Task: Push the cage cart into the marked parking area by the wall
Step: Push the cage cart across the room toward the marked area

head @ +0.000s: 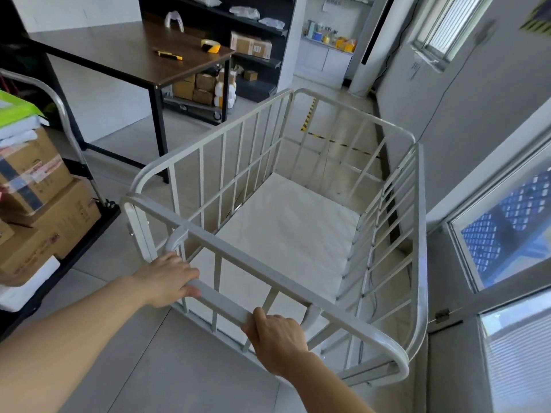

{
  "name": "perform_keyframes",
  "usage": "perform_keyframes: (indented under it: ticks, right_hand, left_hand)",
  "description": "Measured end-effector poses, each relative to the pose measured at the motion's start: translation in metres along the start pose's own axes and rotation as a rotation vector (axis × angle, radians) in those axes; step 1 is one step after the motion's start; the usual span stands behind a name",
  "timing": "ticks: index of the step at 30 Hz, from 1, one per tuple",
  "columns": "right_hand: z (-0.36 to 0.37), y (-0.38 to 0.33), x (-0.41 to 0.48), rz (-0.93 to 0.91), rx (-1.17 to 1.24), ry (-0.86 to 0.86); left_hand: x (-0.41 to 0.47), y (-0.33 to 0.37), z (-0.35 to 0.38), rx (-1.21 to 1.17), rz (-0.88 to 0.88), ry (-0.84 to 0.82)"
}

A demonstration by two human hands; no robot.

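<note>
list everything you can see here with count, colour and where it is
cage cart: 1, pale grey, centre, nothing inside
floor tape: 2 visible strips, yellow and black, ahead of the cart by the wall
table: 1, dark brown top with black legs, upper left
tape roll: 1, yellow and black, on the table
utility knife: 1, yellow and black, on the table
platform trolley: 1, silver handle, left, stacked with brown boxes
shelving: 1, black, behind the table, holding boxes and bags
left hand: 1, on the cart handle
right hand: 1, on the cart handle
</note>
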State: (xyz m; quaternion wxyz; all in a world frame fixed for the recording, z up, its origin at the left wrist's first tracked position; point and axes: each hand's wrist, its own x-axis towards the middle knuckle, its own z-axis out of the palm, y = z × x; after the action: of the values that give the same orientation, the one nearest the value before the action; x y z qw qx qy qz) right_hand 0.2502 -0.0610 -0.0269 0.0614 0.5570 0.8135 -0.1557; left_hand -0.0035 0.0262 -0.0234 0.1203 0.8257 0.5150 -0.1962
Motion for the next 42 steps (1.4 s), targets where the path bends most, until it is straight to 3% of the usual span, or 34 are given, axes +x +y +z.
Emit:
perform_keyframes:
  ticks: [22,42]
  right_hand:
    - [-0.036,0.111,0.046,0.059,-0.05,-0.074]
    - [-0.092,0.267,0.096,0.168,-0.086,-0.06]
  left_hand:
    - [0.092,0.047,-0.05,0.066,0.016,0.073]
    - [0.233,0.12,-0.118,0.006,0.015,0.124]
